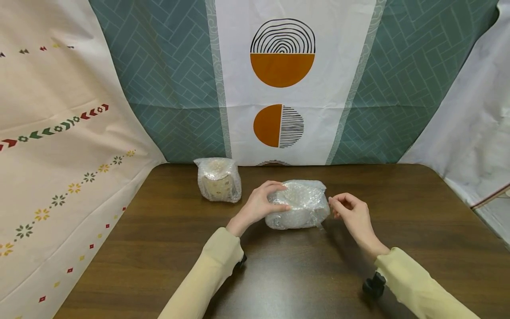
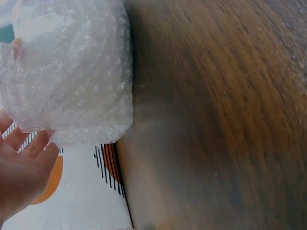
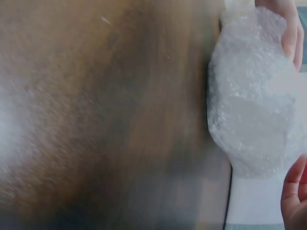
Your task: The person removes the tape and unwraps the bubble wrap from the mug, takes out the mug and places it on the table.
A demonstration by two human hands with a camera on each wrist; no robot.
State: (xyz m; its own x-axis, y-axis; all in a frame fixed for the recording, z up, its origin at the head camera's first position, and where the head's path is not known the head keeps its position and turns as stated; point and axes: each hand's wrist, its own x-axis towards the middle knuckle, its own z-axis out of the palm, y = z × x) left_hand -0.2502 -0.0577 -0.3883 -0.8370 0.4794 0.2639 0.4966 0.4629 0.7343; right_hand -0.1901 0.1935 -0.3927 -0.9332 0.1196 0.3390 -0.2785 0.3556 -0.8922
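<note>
A clear bubble-wrapped package (image 1: 296, 217) lies on the table in front of me, its contents blurred by the wrap. My left hand (image 1: 260, 201) grips its left part, thumb on the near side and fingers on the far side; the left wrist view shows this hand (image 2: 29, 167) against the plastic. At the package's right end my right hand (image 1: 352, 217) has thumb and index fingertips together, seeming to pinch the edge of the wrap. Only part of that hand (image 3: 295, 191) enters the right wrist view, beside the package (image 3: 254, 110).
Farther back on the left stands another bubble-wrapped item (image 1: 219, 181), with something beige inside. The brown wooden table (image 1: 179, 248) reaches back to a patterned curtain (image 1: 179, 88). A white patterned cloth (image 1: 59, 168) hangs along the left side.
</note>
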